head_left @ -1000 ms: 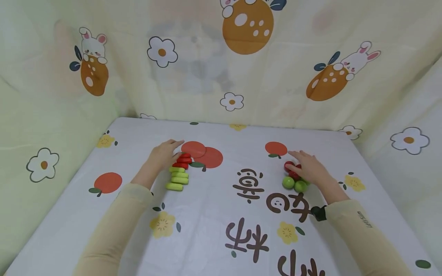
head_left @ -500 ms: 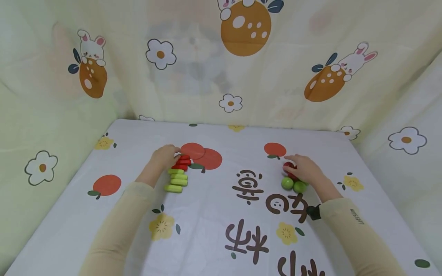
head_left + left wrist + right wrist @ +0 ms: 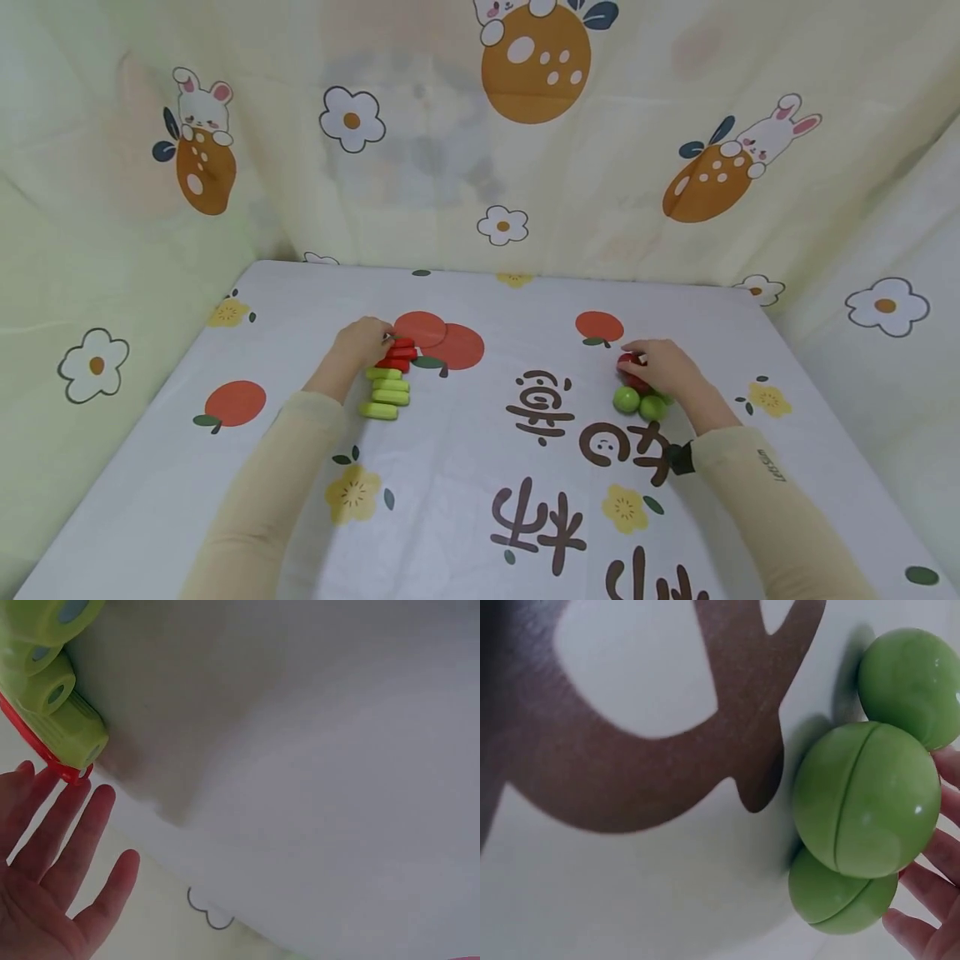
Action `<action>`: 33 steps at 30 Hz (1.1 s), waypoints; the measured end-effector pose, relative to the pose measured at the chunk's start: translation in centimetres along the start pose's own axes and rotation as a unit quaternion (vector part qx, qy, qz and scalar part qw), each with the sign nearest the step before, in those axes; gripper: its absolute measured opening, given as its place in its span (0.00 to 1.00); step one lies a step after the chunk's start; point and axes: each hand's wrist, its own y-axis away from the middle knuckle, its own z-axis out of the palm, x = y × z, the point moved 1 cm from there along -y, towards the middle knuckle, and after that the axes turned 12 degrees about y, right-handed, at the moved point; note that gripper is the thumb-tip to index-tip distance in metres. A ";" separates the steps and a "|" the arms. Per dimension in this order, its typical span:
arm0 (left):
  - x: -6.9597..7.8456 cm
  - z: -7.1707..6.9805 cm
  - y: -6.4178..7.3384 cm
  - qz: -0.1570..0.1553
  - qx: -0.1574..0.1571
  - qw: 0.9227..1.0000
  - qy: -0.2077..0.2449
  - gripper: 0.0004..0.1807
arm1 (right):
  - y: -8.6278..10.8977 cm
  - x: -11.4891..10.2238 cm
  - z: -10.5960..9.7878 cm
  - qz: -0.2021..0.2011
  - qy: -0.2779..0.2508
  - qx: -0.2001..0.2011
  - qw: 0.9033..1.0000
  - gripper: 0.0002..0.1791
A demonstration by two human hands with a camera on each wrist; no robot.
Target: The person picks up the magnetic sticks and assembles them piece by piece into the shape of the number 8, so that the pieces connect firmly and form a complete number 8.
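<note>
My left hand (image 3: 362,342) is at the far end of a row of small plastic tubes, its thumb and fingertips pinching the farthest red tube (image 3: 403,342). Nearer to me in that row lie more red tubes (image 3: 397,364) and several light-green tubes (image 3: 390,397); the left wrist view shows hollow ends on the green tubes (image 3: 79,739). On the right, my right hand (image 3: 667,367) grips a red ball (image 3: 627,360) with thumb and fingers, partly covering the cluster. Green balls (image 3: 627,399) sit on its near side; the right wrist view shows a seam round one green ball (image 3: 866,799).
A white printed cloth (image 3: 450,450) covers the table, with fruit, flowers and brown lettering drawn on it. Patterned curtains (image 3: 420,167) stand behind and at both sides. A dark band (image 3: 681,458) shows at the right cuff.
Both hands have come down onto their groups. The left fingers have closed on the far red tube, and the right fingers have curled round a red ball. The tubes and balls look unmoved.
</note>
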 end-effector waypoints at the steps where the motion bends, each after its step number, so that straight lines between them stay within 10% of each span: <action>1: 0.0 0.0 -0.1 -0.002 -0.002 1.000 0.000 0.18 | 0.0 0.0 0.0 0.003 -0.004 -0.003 1.000 0.25; 17: -0.1 0.1 -0.5 -0.042 -0.021 0.999 0.016 0.16 | -0.4 0.3 0.3 -0.016 -0.017 0.014 1.000 0.20; 33: -0.2 0.1 -0.9 -0.018 -0.008 1.000 0.022 0.15 | -1.0 -0.4 0.4 -0.020 -0.028 0.024 0.999 0.20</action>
